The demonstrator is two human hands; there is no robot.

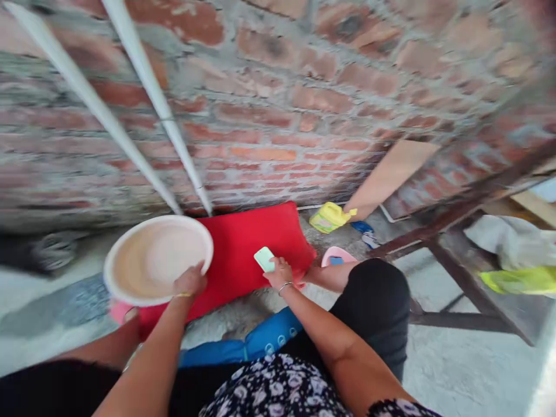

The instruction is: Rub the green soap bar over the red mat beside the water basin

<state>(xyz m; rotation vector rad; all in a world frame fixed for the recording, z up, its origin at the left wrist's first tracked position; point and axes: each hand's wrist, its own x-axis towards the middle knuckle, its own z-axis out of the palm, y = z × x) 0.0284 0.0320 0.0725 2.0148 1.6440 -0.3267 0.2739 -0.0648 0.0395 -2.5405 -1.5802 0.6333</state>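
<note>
My left hand (190, 282) grips the near rim of a round white plate (154, 260), held tilted above the ground with its wet inner face towards me. My right hand (279, 272) holds a small pale green pad or soap bar (264, 258) over a red plastic tub (243, 249) lying at the foot of a brick wall. A metal bangle sits on my right wrist. I am squatting, with my knees on both sides of the tub.
A yellow bottle (330, 216) lies by the wall, with a small pink bowl (337, 255) near my right knee. Two white pipes (152, 92) run down the brick wall. A rusty metal frame (456, 255) stands at the right. A blue object (260, 341) lies under my legs.
</note>
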